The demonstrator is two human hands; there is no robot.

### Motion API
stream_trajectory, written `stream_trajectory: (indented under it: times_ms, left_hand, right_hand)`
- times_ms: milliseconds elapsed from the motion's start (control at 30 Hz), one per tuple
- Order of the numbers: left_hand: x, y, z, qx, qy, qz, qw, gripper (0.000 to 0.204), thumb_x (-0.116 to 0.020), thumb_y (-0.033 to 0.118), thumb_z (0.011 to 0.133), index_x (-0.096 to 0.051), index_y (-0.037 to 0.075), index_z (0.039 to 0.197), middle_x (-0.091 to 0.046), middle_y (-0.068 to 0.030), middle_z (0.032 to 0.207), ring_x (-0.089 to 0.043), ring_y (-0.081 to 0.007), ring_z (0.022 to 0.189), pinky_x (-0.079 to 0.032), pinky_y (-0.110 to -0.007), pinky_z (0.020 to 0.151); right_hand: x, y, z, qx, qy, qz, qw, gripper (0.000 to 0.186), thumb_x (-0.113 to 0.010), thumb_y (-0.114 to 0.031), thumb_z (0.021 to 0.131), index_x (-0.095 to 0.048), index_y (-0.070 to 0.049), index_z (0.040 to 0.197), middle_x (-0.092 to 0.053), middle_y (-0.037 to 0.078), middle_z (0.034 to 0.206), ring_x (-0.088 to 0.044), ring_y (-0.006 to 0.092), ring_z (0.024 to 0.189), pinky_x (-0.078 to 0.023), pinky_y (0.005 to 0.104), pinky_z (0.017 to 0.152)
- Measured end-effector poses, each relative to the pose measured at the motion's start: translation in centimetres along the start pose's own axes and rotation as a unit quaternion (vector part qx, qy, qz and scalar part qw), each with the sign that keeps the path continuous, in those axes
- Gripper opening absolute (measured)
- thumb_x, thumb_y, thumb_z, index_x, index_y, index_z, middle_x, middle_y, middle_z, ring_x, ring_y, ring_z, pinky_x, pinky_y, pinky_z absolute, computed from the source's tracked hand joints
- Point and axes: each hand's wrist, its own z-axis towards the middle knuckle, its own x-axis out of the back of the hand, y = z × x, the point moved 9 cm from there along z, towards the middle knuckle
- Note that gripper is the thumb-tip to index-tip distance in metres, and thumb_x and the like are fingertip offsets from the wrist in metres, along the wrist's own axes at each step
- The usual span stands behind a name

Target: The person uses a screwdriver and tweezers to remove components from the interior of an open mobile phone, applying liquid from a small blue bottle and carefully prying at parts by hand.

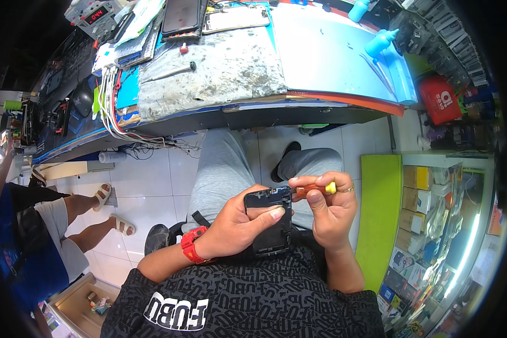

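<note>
In my lap, my left hand [239, 222] is closed round an opened black smartphone [270, 239], its thumb lying across the phone's inner side. Small parts show along the phone's upper end. My right hand [331, 217] pinches a screwdriver [312, 190] with an orange-red handle and a yellow end cap. The screwdriver lies nearly level, and its tip side meets the phone's upper right corner. Whether the tip sits in a screw or a gap is too small to tell.
Ahead stands a workbench with a stained grey mat [208, 73], a tweezer-like tool [172, 72] and phones [180, 16] on it. Light blue bottles [382, 42] stand at the right. A glass display case [434, 236] is on my right; another person's legs [84, 219] are at left.
</note>
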Motion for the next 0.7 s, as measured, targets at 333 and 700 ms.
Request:
stream_trajectory:
  times_ms: [333,700]
  left_hand:
    - [-0.28,0.26,-0.08,0.0,-0.004,-0.006,1.0,0.023,-0.064,0.008,0.1,-0.056,0.0,0.12,-0.068,-0.0069,0.116,-0.06,-0.0076,0.106,-0.049,-0.028,0.092]
    - [-0.36,0.66,-0.12,-0.002,-0.001,0.026,1.0,0.021,-0.065,0.01,0.1,-0.057,0.0,0.117,-0.066,-0.0039,0.108,-0.059,-0.0063,0.098,-0.049,-0.027,0.087]
  right_hand:
    - [0.2,0.05,0.01,-0.023,0.02,0.019,0.999,0.018,-0.058,-0.004,0.103,-0.046,-0.003,0.117,-0.071,0.024,0.111,-0.07,0.0195,0.093,-0.06,0.0345,0.084]
    - [0.25,-0.08,-0.01,-0.025,0.003,0.007,1.0,0.018,-0.059,-0.004,0.103,-0.047,-0.004,0.116,-0.071,0.024,0.111,-0.069,0.0179,0.094,-0.058,0.0338,0.086]
